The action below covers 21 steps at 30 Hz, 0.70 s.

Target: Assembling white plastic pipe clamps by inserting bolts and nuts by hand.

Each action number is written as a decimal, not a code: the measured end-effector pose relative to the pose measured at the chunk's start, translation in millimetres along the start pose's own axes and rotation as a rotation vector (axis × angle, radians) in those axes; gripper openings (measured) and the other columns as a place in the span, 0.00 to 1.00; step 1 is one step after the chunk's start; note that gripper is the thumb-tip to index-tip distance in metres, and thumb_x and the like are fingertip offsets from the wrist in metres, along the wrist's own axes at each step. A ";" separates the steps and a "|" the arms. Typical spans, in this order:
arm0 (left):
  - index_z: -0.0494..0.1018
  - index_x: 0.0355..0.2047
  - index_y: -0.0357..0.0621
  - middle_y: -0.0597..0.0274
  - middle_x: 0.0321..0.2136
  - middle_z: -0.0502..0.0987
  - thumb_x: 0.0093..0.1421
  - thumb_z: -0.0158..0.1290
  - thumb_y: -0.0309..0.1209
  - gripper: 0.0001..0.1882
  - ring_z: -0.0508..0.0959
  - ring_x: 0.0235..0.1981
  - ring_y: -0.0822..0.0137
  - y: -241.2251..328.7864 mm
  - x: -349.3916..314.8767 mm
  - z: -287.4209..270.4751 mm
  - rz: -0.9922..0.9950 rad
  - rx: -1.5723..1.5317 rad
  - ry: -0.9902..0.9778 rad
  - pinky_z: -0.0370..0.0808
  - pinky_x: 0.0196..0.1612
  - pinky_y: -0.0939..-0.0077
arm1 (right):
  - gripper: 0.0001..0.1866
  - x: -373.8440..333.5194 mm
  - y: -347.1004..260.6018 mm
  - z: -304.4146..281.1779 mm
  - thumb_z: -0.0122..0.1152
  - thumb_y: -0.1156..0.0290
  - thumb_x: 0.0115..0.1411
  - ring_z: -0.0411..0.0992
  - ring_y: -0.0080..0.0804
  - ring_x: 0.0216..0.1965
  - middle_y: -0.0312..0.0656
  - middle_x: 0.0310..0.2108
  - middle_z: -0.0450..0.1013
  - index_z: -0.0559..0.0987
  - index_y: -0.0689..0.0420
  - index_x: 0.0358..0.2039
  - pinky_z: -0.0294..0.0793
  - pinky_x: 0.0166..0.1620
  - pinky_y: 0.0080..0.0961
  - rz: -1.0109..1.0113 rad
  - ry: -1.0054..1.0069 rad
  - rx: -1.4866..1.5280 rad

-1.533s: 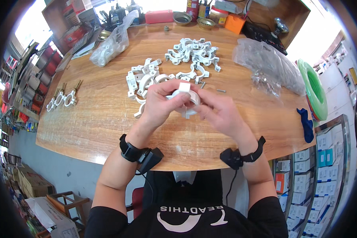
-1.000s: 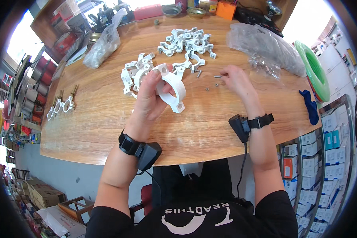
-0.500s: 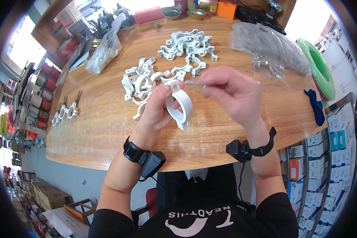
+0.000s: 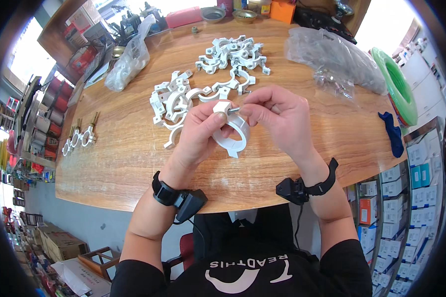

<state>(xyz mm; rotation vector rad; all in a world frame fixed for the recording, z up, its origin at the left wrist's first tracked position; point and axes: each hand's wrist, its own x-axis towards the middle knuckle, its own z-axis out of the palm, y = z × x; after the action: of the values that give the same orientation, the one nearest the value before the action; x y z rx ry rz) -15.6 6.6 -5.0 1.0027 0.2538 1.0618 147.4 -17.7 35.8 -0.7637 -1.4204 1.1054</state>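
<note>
A white ring-shaped pipe clamp (image 4: 239, 131) is gripped by its flanged top in my left hand (image 4: 197, 129), fingers closed round it. Between the thumb and fingers of my right hand (image 4: 281, 118) is a small metal screw (image 4: 234, 110), pinched at its outer end. Its other end meets the square lug at the top of the clamp; how deep it sits I cannot tell. Just beyond my left hand lies a pile of loose white clamp halves (image 4: 176, 99). Farther back is a heap of white clamps with metal screws (image 4: 233, 52).
Several clamps with brass-coloured screws (image 4: 88, 137) lie at the table's left. A clear plastic bag (image 4: 129, 67) is behind them. Large plastic bags (image 4: 332, 54), a green coil (image 4: 394, 84) and a dark blue cloth (image 4: 392, 133) lie along the right side of the wooden table (image 4: 134, 183).
My right hand has moved left and slightly down, bringing the screw to the clamp's lug. My left hand has turned the clamp, so its lug now faces the screw.
</note>
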 end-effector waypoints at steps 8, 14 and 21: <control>0.71 0.38 0.36 0.64 0.28 0.74 0.51 0.52 0.25 0.12 0.72 0.25 0.78 2.9 -2.1 12.4 0.202 0.402 0.213 0.70 0.28 0.85 | 0.07 -4.8 12.1 11.5 0.59 0.78 0.47 0.68 0.22 0.31 0.38 0.28 0.71 0.77 0.61 0.30 0.67 0.34 0.17 -0.284 0.131 -0.238; 0.71 0.37 0.37 0.63 0.29 0.75 0.49 0.54 0.24 0.13 0.73 0.29 0.74 0.7 -2.0 16.8 0.439 0.810 0.379 0.71 0.30 0.83 | 0.10 -4.0 13.3 19.9 0.59 0.76 0.48 0.67 0.24 0.35 0.41 0.33 0.70 0.76 0.64 0.33 0.66 0.37 0.17 -0.168 0.108 -0.086; 0.71 0.38 0.39 0.62 0.26 0.73 0.49 0.52 0.23 0.13 0.72 0.25 0.71 1.1 2.4 22.2 0.510 1.216 0.294 0.69 0.28 0.82 | 0.12 2.8 27.7 7.9 0.60 0.71 0.48 0.68 0.21 0.32 0.39 0.30 0.72 0.76 0.64 0.32 0.67 0.36 0.16 -0.073 0.149 -0.208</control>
<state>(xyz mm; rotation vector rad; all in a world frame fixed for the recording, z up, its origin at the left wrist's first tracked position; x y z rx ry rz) -1.5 -3.8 8.9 2.0616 0.9981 1.5426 135.5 -7.0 11.7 -0.9153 -1.4383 0.8348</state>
